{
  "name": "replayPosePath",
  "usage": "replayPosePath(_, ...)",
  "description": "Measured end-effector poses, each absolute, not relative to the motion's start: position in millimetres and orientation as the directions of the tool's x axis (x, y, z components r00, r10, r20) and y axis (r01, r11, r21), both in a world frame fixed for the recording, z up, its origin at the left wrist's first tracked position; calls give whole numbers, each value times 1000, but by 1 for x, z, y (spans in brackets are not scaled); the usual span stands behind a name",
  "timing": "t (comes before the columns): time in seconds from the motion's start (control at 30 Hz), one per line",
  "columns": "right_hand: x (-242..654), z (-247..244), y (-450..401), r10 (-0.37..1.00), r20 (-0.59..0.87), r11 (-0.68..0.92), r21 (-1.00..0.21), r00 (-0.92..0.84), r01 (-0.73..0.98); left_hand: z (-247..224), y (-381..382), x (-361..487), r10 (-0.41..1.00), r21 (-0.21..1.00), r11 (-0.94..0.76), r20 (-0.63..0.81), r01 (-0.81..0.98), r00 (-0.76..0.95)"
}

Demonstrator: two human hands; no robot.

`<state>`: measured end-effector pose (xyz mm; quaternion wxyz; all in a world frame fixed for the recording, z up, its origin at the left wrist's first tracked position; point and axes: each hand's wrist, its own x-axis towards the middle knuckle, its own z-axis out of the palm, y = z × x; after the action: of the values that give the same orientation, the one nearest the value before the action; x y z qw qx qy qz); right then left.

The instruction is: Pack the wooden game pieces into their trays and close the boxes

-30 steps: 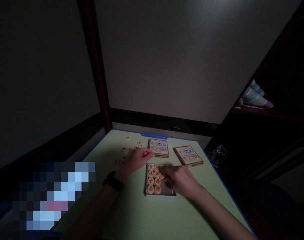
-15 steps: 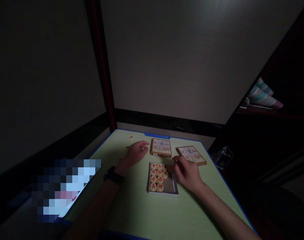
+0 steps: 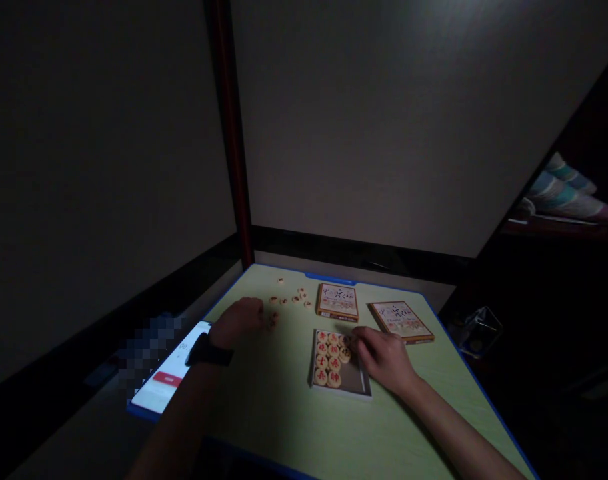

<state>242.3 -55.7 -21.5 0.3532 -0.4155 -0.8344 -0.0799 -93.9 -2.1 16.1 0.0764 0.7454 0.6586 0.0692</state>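
Note:
My right hand [image 3: 384, 357] reaches over the far right corner of an open box tray [image 3: 357, 381], its bent fingers pinched on a Chinese chess piece that they mostly cover. Round wooden pieces with red characters [image 3: 335, 379] fill the tray's left side, and black-marked ones [image 3: 345, 355] lie beside them. At the left of the table my left hand [image 3: 240, 320], below it a dark wristwatch [image 3: 209, 351], is curled with the fingertips down. Whatever those fingers hold is hidden in shadow. Close to their right lie loose chess pieces [image 3: 273, 321].
More loose pieces [image 3: 297, 299] are scattered toward the back of the green table [image 3: 294, 427]. Two printed Chinese chess boxes or lids, one [image 3: 338, 301] behind the tray and one [image 3: 401, 320] at right, lie flat. A lit phone [image 3: 167, 380] rests at the left edge.
My left hand has moved left and down, away from the middle, uncovering the loose pieces. The right hand stays at the tray's corner. The view has shifted left, so the phone shows more.

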Motion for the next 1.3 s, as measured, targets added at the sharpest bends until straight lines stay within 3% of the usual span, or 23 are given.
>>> replayPosePath(0.47,244,-21,-54,624,671,650,-161,-400,743,15,12,-94,990,332,-130,-11,934,141)
replayPosePath(0.73,247,-11,-54,609,737,630,-224,-294,743,12,11,-98,993,404,-108,-3,908,119)
replayPosePath(1.03,248,-11,-54,613,741,625,-245,-272,742,18,-1,-81,982,296,-179,-6,938,190)
replayPosePath(1.3,246,-9,-54,578,760,652,-213,-295,728,15,2,-83,979,287,-188,-22,939,202)
